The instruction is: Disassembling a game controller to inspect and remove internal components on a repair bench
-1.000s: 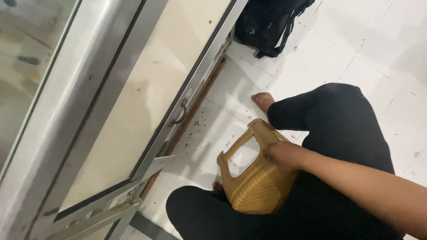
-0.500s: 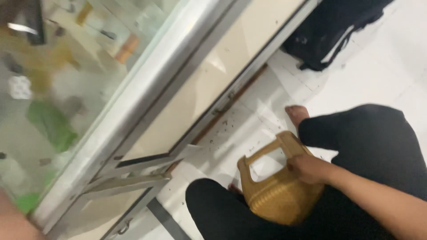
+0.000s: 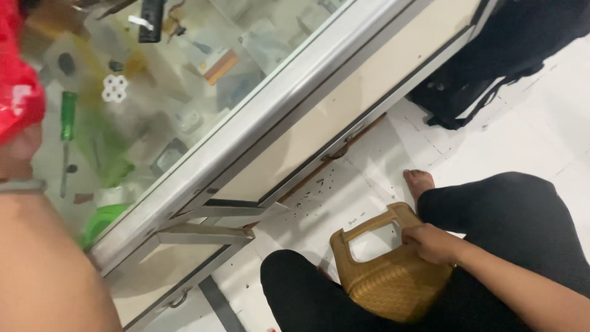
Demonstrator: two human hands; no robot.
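Right hand (image 3: pixel 430 241) gripped the woven tan stool (image 3: pixel 387 276) by its handle, between the knees. Left hand (image 3: pixel 21 150) closed, apparently on red plastic (image 3: pixel 18 92); blurred.

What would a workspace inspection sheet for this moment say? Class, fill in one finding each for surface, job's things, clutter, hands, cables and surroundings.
Surface: white tiled floor, with dark specks near the cabinet base.
Job's things: woven tan basket with a handle, standing between the person's knees.
Clutter: small tools and packets behind the glass of the display cabinet, among them a green-handled screwdriver; blurred.
Hands: right hand grips the basket's handle; left hand is raised by something red, contact too blurred to tell.
Cables: nothing seen.
Surroundings: black backpack on the floor by the cabinet; bare foot on the tiles.
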